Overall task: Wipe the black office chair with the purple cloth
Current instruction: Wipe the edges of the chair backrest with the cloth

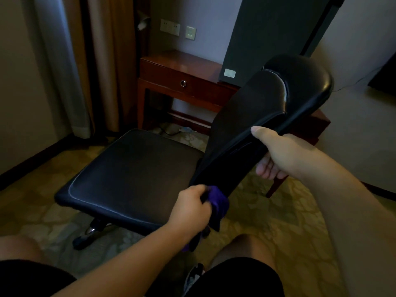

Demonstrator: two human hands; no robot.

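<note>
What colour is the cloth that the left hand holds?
Purple; the head view shows the cloth bunched in the left hand.

- Reaches in from the lower left with a bare left forearm.
- Grips a bunched purple cloth (218, 203) in the left hand (192, 205), fingers curled, back of the hand up, at the lower end of the black padded chair backrest (257, 125).
- Extends the bare right arm from the lower right.
- Clasps the backrest's side edge with the right hand (278, 153), thumb on top, fingers wrapped beneath.
</note>
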